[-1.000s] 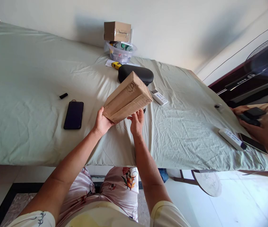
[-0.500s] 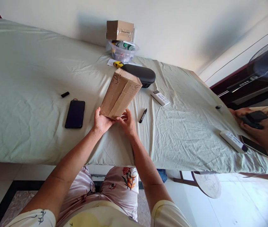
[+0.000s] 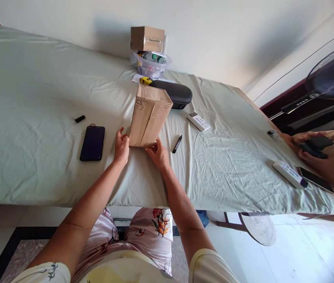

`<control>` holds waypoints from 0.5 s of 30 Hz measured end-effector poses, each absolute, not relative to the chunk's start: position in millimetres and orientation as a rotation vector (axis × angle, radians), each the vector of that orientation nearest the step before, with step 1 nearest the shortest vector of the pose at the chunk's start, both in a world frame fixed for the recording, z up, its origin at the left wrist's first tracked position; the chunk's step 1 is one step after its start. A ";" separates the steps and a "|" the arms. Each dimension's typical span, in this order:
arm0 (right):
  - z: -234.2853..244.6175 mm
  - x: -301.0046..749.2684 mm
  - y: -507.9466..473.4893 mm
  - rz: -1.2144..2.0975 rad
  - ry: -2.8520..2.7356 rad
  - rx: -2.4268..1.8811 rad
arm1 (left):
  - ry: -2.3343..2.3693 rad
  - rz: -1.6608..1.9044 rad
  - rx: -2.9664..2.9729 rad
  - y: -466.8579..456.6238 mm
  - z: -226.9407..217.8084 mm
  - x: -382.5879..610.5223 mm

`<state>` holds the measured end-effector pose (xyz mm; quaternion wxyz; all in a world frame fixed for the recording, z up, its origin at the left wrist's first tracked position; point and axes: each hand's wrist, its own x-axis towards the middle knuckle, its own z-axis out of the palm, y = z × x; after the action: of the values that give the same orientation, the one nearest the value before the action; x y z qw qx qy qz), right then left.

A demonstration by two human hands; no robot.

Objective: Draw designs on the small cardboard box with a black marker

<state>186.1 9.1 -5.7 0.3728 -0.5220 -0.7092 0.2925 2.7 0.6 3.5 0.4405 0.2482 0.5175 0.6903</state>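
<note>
Over the last second I watched the flat brown paper-wrapped parcel (image 3: pixel 150 116) swing from a lifted, slanted pose to standing on its short end on the pale green bed sheet (image 3: pixel 37 98), tipped slightly away from the camera. It was no longer carried. Its lower end rested on the cloth, between the black smartphone (image 3: pixel 92 142) on the left and the black marker pen (image 3: pixel 177 144) on the right, with the black oval zip case (image 3: pixel 181 94) just behind it.

The left hand (image 3: pixel 121 147) had gone from cupping the parcel's bottom to lying open against its lower left edge, fingers close together. The right hand (image 3: pixel 158 154) had dropped low, its fingers curled in a light hold on the lower right corner. I judged that both hands were steadying rather than lifting, with the sheet taking the weight.

At the far right another person's hand (image 3: pixel 311 151) held a small dark device, well apart from the parcel.
</note>
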 end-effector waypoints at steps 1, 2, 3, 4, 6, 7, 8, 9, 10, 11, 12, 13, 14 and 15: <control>-5.5 185.3 8.5 0.749 -1.818 -1.337 | 1.402 1.757 0.731 2.1 0.7 -0.2; -5.3 184.3 7.8 0.750 -1.819 -1.332 | 1.491 1.798 0.838 2.9 -1.2 -2.6; -5.3 183.2 7.1 0.752 -1.819 -1.324 | 1.545 1.836 0.929 2.8 -2.1 -4.2; -5.5 182.2 6.4 0.757 -1.817 -1.315 | 1.563 1.868 0.995 1.9 -1.8 -4.9; -6.2 180.8 5.7 0.767 -1.806 -1.303 | 1.530 1.899 1.037 -2.4 2.3 -3.5; -6.8 180.6 5.6 0.771 -1.799 -1.303 | 1.498 1.893 1.025 -5.4 5.7 -1.8; -7.3 180.7 5.6 0.776 -1.794 -1.303 | 1.461 1.878 1.007 -8.7 9.6 0.3; -7.8 181.1 5.7 0.780 -1.792 -1.300 | 1.420 1.858 0.994 -12.0 13.8 2.7; -8.1 181.5 5.6 0.784 -1.795 -1.291 | 1.379 1.834 0.996 -15.2 17.9 5.0; -8.3 181.9 5.4 0.786 -1.802 -1.275 | 1.350 1.810 1.013 -17.9 21.6 7.2; -8.4 182.0 4.9 0.789 -1.812 -1.254 | 1.343 1.788 1.041 -20.0 24.7 9.0; -8.5 181.9 4.2 0.791 -1.826 -1.230 | 1.364 1.768 1.076 -21.4 27.0 10.5; -8.5 181.3 3.3 0.795 -1.843 -1.204 | 1.408 1.747 1.109 -22.1 28.5 11.5; -8.5 180.4 2.2 0.801 -1.862 -1.181 | 1.468 1.722 1.139 -22.1 29.2 12.0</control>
<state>180.4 2.2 -8.5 0.3874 -0.4642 -0.7317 0.3147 12.0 -22.1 29.2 0.2995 0.4291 0.5529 0.6484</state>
